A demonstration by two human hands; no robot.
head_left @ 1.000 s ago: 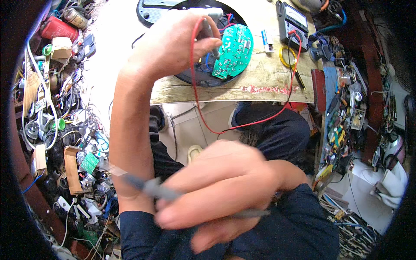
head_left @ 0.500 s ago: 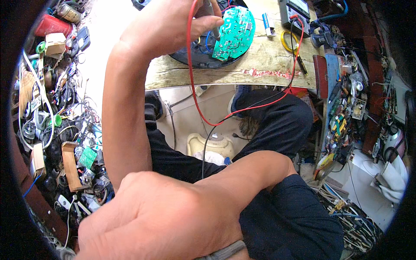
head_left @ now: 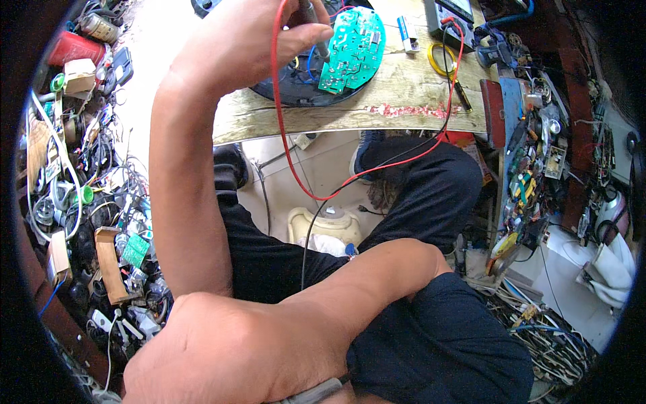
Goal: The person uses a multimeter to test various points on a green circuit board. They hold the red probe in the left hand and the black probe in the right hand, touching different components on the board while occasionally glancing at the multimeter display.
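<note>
The left hand [head_left: 266, 39] pinches a gray probe [head_left: 324, 48] between thumb and fingers. The probe's long axis slants steeply, its lower end pointing down and slightly right to the left part of a green circuit board [head_left: 356, 50]; I cannot tell whether the tip touches. The board lies over a round black housing [head_left: 303, 99] on the wooden surface [head_left: 417, 87], its own long axis running from upper right to lower left. A red lead [head_left: 274, 67] loops from the left hand over the lap to a meter [head_left: 447, 15].

The right hand [head_left: 215, 350] crosses in front of the left forearm, back upward. A gray rod [head_left: 316, 390] slants out beneath it, but the fingers are hidden, so I cannot tell their grip.

A second ago the right hand was over the lap, fingers showing around a gray stick; now it sits lower and farther left. The left probe stays near the same spot on the board.

Print on the blue-and-white box [head_left: 408, 34] is too small to read.
</note>
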